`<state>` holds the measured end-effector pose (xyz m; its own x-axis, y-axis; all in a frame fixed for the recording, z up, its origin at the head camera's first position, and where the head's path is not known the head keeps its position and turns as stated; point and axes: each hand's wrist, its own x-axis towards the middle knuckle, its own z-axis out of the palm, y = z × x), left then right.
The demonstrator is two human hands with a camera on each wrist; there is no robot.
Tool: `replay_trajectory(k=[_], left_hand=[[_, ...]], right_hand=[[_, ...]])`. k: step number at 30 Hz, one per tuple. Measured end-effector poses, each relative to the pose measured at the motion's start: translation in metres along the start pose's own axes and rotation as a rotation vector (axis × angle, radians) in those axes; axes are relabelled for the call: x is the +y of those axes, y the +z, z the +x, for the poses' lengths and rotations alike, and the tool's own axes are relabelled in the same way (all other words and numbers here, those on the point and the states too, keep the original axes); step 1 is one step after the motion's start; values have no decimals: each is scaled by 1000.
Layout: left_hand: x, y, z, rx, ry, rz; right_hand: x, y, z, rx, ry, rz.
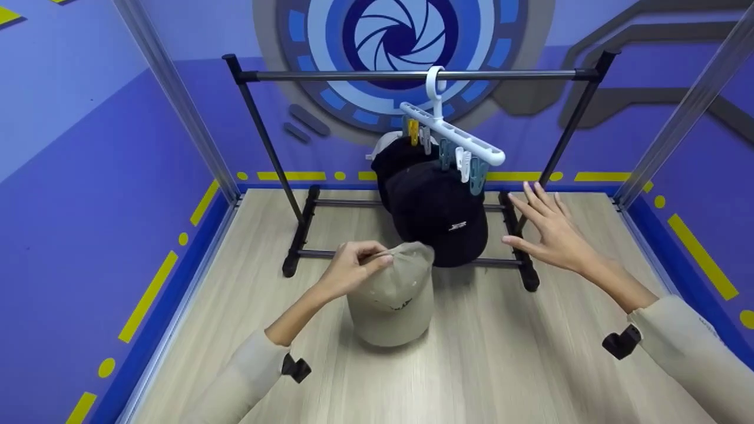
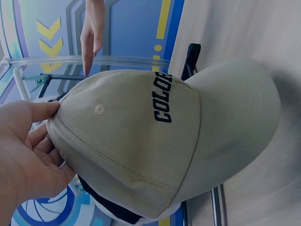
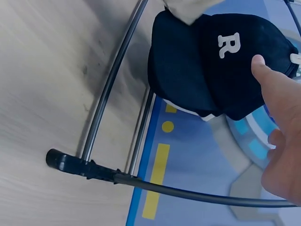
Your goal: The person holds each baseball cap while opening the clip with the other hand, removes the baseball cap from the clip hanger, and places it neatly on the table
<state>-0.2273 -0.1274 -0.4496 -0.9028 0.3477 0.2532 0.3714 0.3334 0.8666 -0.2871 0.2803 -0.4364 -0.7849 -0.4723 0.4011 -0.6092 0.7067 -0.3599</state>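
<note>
My left hand (image 1: 349,272) pinches the top of a beige baseball cap (image 1: 393,294) between thumb and fingers. The cap hangs brim down in front of the rack, and dark lettering shows on its front in the left wrist view. My right hand (image 1: 551,232) is held up at the rack's right side, fingers spread, holding nothing. Between the hands, a dark navy cap (image 1: 439,197) with a white letter R (image 3: 229,45) hangs from a white clip hanger (image 1: 465,139). Behind it are another black cap (image 1: 396,158) and a white one, mostly hidden.
The hanger hooks over the top bar (image 1: 336,76) of a black garment rack standing on a wood-grain table (image 1: 265,359). Clothes pegs in yellow, white and grey-blue (image 1: 478,176) line the hanger. Blue-purple panels (image 1: 106,194) with metal corner posts enclose the table.
</note>
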Motion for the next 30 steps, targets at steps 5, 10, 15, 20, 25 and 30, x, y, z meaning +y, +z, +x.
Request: replay_trajectory(k=[5, 10, 15, 20, 25, 30], left_hand=[[-14, -12, -14, 49, -38, 14], [-28, -23, -20, 125, -120, 7], [-43, -36, -26, 204, -232, 37], [-60, -53, -30, 261, -355, 65], [-74, -63, -33, 295, -427, 93], [-86, -73, -37, 298, -508, 187]], right_hand=[[7, -1, -7, -44, 37, -8], [12, -1, -11, -57, 45, -24], [14, -1, -15, -77, 47, -29], [17, -1, -19, -83, 57, -35], [21, 1, -21, -114, 73, -44], [22, 5, -20, -137, 82, -41]])
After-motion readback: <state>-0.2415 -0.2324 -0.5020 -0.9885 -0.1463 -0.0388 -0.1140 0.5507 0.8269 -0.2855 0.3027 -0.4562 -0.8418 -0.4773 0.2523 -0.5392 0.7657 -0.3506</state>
